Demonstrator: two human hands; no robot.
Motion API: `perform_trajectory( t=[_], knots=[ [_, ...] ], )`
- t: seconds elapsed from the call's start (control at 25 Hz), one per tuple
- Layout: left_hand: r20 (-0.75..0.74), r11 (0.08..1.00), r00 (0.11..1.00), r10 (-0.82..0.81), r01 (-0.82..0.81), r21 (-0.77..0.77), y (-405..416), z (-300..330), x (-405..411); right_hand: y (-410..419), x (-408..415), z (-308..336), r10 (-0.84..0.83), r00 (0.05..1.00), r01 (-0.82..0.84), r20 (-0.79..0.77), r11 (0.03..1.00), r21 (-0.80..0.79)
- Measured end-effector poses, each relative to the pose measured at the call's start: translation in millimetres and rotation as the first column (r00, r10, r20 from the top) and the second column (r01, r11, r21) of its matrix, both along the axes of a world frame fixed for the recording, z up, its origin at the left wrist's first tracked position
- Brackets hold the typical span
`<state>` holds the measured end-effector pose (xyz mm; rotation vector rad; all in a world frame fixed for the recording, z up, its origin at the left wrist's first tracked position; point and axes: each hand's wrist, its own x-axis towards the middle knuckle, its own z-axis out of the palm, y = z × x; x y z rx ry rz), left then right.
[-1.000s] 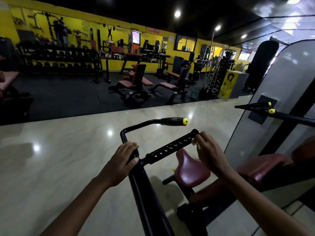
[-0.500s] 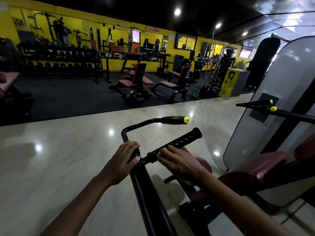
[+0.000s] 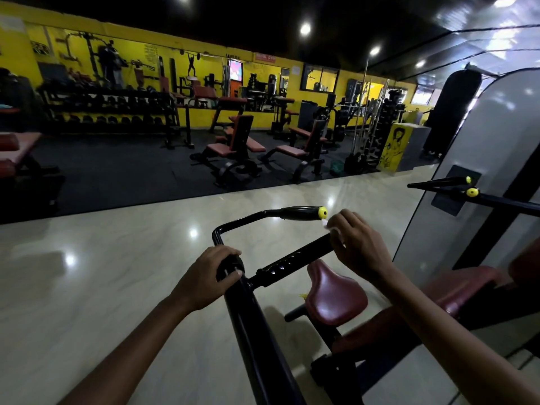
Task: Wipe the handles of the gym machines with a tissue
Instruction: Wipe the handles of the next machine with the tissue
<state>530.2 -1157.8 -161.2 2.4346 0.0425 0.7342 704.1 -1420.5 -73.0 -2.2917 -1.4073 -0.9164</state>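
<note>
Hands work one black gym machine: the left hand [image 3: 209,277] grips the arm's joint, while the right hand [image 3: 358,247] pinches a white tissue [image 3: 333,229] around the outer end of the ribbed handle [image 3: 292,263], above the maroon seat [image 3: 336,296].

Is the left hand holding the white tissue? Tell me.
No: the left hand grips the black machine arm bare, while the white tissue sits under the right hand on the ribbed black handle.
</note>
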Motion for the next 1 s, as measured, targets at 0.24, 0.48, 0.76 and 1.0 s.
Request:
perform_trajectory(
  t=[0.24,0.48,0.76,1.0],
  knots=[
    [0.068,0.989,0.993,0.097,-0.088,-0.123,40.7,32.1,12.3,80.4,-9.9,44.3,0.207,0.965,-0.200,-0.161,0.978,0.056],
    [0.045,0.982,0.986,0.160,-0.155,-0.107,97.0,42.3,21.2,179.6,4.1,35.0,0.250,0.933,-0.280,-0.259,0.956,-0.087],
    [-0.079,0.972,0.972,0.220,-0.226,-0.071,188.5,37.4,36.6,273.4,37.0,5.0,0.133,0.920,-0.190,-0.369,0.974,-0.121],
    [-0.142,0.967,0.962,0.235,-0.246,-0.066,256.6,32.7,67.9,336.9,66.1,-1.7,-0.006,0.957,-0.061,-0.289,0.973,-0.221]
  ],
)
